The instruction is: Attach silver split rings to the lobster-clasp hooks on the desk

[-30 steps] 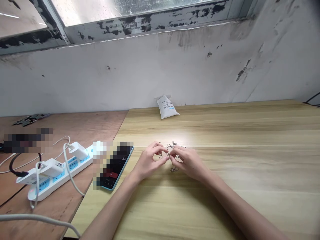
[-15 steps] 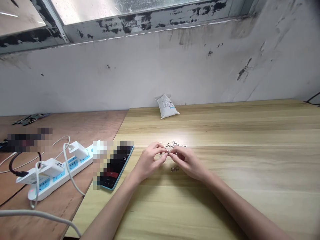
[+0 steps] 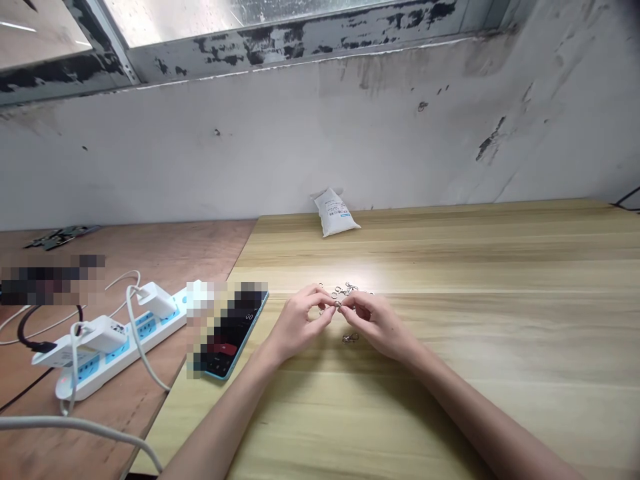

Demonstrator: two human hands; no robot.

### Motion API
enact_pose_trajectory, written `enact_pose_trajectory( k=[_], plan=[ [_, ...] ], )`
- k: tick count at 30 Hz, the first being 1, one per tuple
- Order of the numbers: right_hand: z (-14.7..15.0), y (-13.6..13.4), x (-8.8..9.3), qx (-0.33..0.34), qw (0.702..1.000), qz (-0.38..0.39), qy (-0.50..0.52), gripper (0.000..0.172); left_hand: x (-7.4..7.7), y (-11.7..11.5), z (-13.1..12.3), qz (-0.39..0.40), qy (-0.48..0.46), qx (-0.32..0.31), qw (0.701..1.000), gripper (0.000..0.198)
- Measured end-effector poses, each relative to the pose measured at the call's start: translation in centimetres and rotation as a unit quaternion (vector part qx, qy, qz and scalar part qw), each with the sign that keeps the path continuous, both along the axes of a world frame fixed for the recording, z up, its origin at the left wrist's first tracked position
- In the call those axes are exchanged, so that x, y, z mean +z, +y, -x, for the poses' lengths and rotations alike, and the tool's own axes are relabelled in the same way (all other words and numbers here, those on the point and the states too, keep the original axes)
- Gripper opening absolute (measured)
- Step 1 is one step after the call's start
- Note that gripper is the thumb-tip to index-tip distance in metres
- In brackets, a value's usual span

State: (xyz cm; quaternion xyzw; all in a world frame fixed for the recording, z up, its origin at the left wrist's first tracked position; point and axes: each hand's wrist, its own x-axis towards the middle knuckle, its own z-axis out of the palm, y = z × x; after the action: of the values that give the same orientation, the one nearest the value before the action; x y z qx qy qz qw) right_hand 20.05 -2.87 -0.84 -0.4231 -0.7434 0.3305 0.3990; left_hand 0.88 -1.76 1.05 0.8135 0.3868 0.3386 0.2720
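My left hand (image 3: pixel 305 321) and my right hand (image 3: pixel 375 323) meet above the wooden table, thumbs and forefingers pinched together. Between the fingertips they hold a small silvery metal ring (image 3: pixel 338 305); whether anything is joined to it is too small to tell. Just beyond the fingers lie several metal rings and swivel clasps (image 3: pixel 351 287), partly covered by the hands. Nearer to me, below the right fingers, rests a metal swivel clasp (image 3: pixel 350 339) that seems to have a ring on it.
A phone (image 3: pixel 245 333) with its screen lit lies left of my hands. Further left is a white power strip (image 3: pixel 133 353) with chargers and cables. Against the wall stands a white labelled packet (image 3: pixel 336 213). The wooden table (image 3: pixel 500 280) extends to the right.
Both hands keep nearly the same place. The small metal ring between the fingertips has turned slightly and shows a little more.
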Motion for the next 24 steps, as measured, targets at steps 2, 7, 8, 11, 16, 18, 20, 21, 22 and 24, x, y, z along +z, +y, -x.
enact_pose_trajectory(
  k=[2, 7, 8, 11, 16, 18, 20, 21, 22, 24],
  plan=[
    [0.02, -0.01, -0.10, 0.002, 1.000, 0.006, 0.000, 0.023, 0.02, 0.03, -0.02, -0.020, 0.003, 0.012, 1.000, 0.014],
    [0.03, 0.01, -0.22, 0.007, 0.999, 0.039, 0.023, 0.023, -0.42, 0.29, 0.13, -0.128, 0.017, 0.000, 0.992, 0.018],
    [0.03, 0.02, -0.22, 0.012, 0.998, 0.052, 0.033, 0.023, -0.56, 0.36, 0.17, -0.148, 0.021, -0.007, 0.989, 0.017],
    [-0.03, 0.06, -0.21, 0.023, 0.993, 0.098, 0.066, 0.025, -0.85, 0.56, 0.22, -0.194, 0.030, -0.010, 0.981, 0.015],
    [-0.17, 0.16, -0.30, 0.045, 0.981, 0.160, 0.103, 0.025, -0.92, 0.61, 0.06, -0.269, 0.056, 0.000, 0.961, 0.014],
    [-0.14, 0.20, -0.32, 0.052, 0.978, 0.172, 0.106, 0.024, -0.86, 0.55, 0.01, -0.291, 0.072, -0.005, 0.954, 0.014],
    [-0.08, 0.21, -0.29, 0.052, 0.977, 0.182, 0.102, 0.024, -0.79, 0.51, 0.01, -0.310, 0.090, -0.010, 0.947, 0.015],
    [-0.05, 0.20, -0.25, 0.051, 0.976, 0.186, 0.099, 0.024, -0.77, 0.50, 0.02, -0.318, 0.099, -0.011, 0.943, 0.015],
    [-0.02, 0.18, -0.19, 0.050, 0.976, 0.191, 0.095, 0.025, -0.76, 0.52, 0.04, -0.325, 0.107, -0.012, 0.939, 0.015],
    [-0.01, 0.12, -0.01, 0.051, 0.974, 0.201, 0.087, 0.024, -0.79, 0.57, 0.07, -0.340, 0.123, -0.014, 0.932, 0.014]
  ],
)
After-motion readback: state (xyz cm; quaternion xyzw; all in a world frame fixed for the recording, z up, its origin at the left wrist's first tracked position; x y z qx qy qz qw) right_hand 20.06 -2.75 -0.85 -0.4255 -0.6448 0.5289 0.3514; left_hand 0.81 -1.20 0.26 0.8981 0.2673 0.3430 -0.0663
